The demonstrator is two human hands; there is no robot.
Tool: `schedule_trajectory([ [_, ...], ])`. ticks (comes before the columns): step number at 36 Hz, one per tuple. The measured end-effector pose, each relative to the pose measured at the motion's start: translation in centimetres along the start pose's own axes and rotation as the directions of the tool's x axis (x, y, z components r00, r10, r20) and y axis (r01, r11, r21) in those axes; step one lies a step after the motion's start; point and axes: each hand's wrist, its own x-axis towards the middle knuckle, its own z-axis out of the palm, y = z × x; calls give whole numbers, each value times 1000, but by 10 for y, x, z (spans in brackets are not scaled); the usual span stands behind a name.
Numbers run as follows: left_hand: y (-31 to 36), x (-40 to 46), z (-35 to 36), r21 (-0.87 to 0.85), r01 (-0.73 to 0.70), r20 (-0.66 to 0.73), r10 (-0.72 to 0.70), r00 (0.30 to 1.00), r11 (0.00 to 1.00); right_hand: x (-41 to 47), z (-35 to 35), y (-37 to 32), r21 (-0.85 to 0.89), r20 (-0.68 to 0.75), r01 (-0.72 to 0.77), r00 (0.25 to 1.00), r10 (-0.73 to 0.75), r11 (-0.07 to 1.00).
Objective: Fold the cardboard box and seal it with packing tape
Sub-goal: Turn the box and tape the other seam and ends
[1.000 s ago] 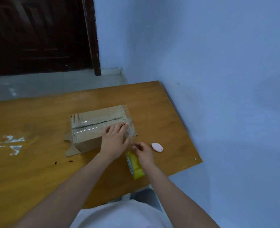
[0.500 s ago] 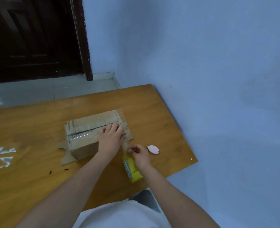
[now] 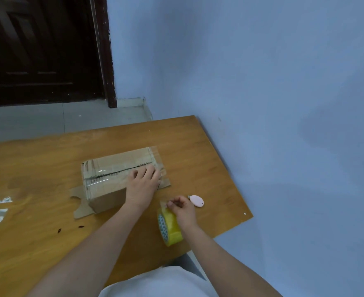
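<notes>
Wooden table (image 3: 198, 146) stands against a blue wall; the cardboard box (image 3: 112, 179) lies at its centre, top seam already taped. Left hand (image 3: 142, 185) presses flat and open on the box's right end. Right hand (image 3: 182, 209) pinches the tape end above the yellow tape roll (image 3: 169, 227). Current step appears to be sealing. Next move likely requires severing the strip; a pink cutter (image 3: 196, 200) lies just beside the right hand.

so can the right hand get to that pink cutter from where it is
Probably yes. The pink cutter lies on the table just beside the right hand, with nothing between them. But that hand is pinching the tape end above the roll, so it would have to let go first.
</notes>
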Motion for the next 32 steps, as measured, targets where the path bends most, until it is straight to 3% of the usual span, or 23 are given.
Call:
schedule_trajectory([
  [9, 2, 2, -8, 40, 23, 38, -25, 999, 999, 2, -7, 2, 29, -7, -29, 1000, 29, 999],
  [16, 4, 1, -8, -64, 99, 144, -89, 985, 993, 13, -22, 0, 120, -23, -77, 996, 80, 990],
  [22, 11, 6, -5, 19, 125, 77, -126, 989, 992, 25, -29, -3, 120, 55, -108, 993, 102, 987],
  [27, 7, 4, 11, 157, 21, -111, -4, 994, 987, 38, -35, -10, 137, 124, -123, 987, 106, 983],
  [32, 8, 5, 10, 150, 40, 2, -41, 999, 988, 55, -48, -26, 151, 149, -116, 984, 93, 982],
])
